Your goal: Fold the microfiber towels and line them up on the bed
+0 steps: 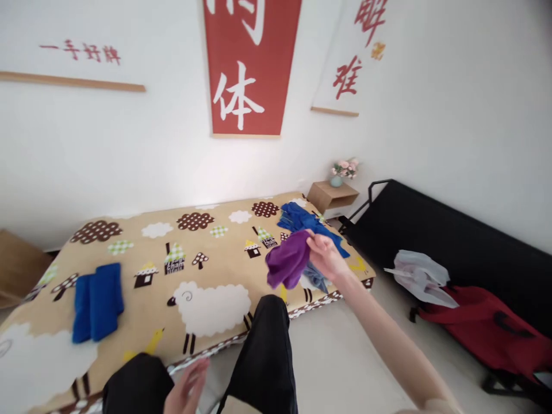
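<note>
My right hand (325,253) pinches a crumpled purple cloth (287,261) by its right edge, lifted over the right part of the bed. Its exact kind cannot be made out. Behind it lies a loose heap of blue clothing (297,217), and a grey-blue cloth (316,278) shows partly beneath my wrist. Low in the picture, my left hand (188,388) is between my knees, holding nothing, its fingers loosely bent and partly cut off by the frame. Two folded blue cloths (98,302) rest side by side at the bed's left.
The bed (146,305) has a beige sheet with sheep and houses. A wooden nightstand (332,195) bears a flower vase (336,180). At right stands a black folding cot (452,241) with a white plastic bag (420,276) and red fabric (487,328). Scrolls hang on the wall.
</note>
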Motion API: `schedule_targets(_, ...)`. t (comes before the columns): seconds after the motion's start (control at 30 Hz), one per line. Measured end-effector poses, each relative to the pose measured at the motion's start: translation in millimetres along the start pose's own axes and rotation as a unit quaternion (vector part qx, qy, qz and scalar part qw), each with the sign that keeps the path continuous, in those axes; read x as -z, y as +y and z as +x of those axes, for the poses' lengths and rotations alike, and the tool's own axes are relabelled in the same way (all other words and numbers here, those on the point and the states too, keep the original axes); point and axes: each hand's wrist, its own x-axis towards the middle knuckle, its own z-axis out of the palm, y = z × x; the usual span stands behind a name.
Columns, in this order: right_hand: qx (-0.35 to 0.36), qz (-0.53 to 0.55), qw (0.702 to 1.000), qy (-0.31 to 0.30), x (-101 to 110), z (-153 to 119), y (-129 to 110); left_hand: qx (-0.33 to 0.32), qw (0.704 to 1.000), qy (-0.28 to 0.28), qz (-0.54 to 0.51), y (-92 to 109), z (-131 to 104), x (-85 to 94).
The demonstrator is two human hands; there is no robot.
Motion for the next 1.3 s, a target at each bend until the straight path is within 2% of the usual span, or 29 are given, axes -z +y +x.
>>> schedule_targets(0.03,-0.040,0.028,0.999,0.005,-6,-13,17,-0.023,0.998,-0.049,-0.037,5,1,-6.5)
schedule_targets(0.1,-0.111,0.080,0.990,0.023,-16,-35,51,-0.076,0.991,-0.093,-0.054,21,8,-20.1)
schedule_targets(0.17,-0.170,0.122,0.977,0.043,-24,-55,78,-0.121,0.985,-0.106,-0.054,39,17,-33.4)
schedule_targets(0.23,-0.212,0.154,0.964,0.055,-30,-74,97,-0.139,0.982,-0.102,-0.071,50,27,-45.5)
schedule_targets(0.27,-0.224,0.166,0.959,0.059,-33,-83,102,-0.126,0.982,-0.100,-0.100,52,32,-50.8)
schedule_targets(0.33,-0.241,0.181,0.952,0.059,-36,-100,109,-0.052,0.974,-0.096,-0.197,49,40,-59.4)
schedule_targets(0.4,-0.248,0.182,0.950,0.059,-36,-113,111,0.052,0.946,-0.088,-0.307,44,46,-63.8)
schedule_targets(0.47,-0.248,0.169,0.951,0.065,-33,-120,114,0.129,0.910,-0.077,-0.386,41,48,-62.3)
schedule_targets(0.57,-0.230,0.124,0.961,0.092,-25,-123,122,0.160,0.882,-0.088,-0.434,49,41,-48.8)
schedule_targets(0.63,-0.201,0.055,0.972,0.112,-21,-124,131,0.137,0.889,-0.112,-0.423,60,29,-36.7)
schedule_targets(0.7,-0.162,-0.066,0.977,0.121,-22,-132,139,0.095,0.905,-0.136,-0.392,72,13,-27.5)
schedule_targets(0.77,-0.118,-0.203,0.965,0.118,-32,-151,144,0.060,0.919,-0.160,-0.357,82,-5,-24.6)
schedule_targets(0.83,-0.072,-0.292,0.948,0.104,-50,-179,143,0.035,0.926,-0.178,-0.330,88,-22,-28.0)
schedule_targets(0.97,-0.034,-0.280,0.959,-0.009,-88,-238,131,0.012,0.932,-0.193,-0.306,91,-45,-41.1)
schedule_targets(1.03,-0.022,-0.304,0.952,-0.031,-99,-253,129,0.012,0.932,-0.195,-0.304,89,-49,-44.6)
schedule_targets(1.1,0.012,-0.380,0.925,-0.003,-103,-256,130,-0.002,0.936,-0.197,-0.293,86,-50,-44.7)
schedule_targets(1.2,0.058,-0.467,0.882,0.014,-103,-247,133,-0.057,0.944,-0.200,-0.255,84,-47,-37.5)
schedule_targets(1.3,0.057,-0.480,0.876,-0.009,-112,-237,135,-0.114,0.951,-0.187,-0.219,84,-44,-22.0)
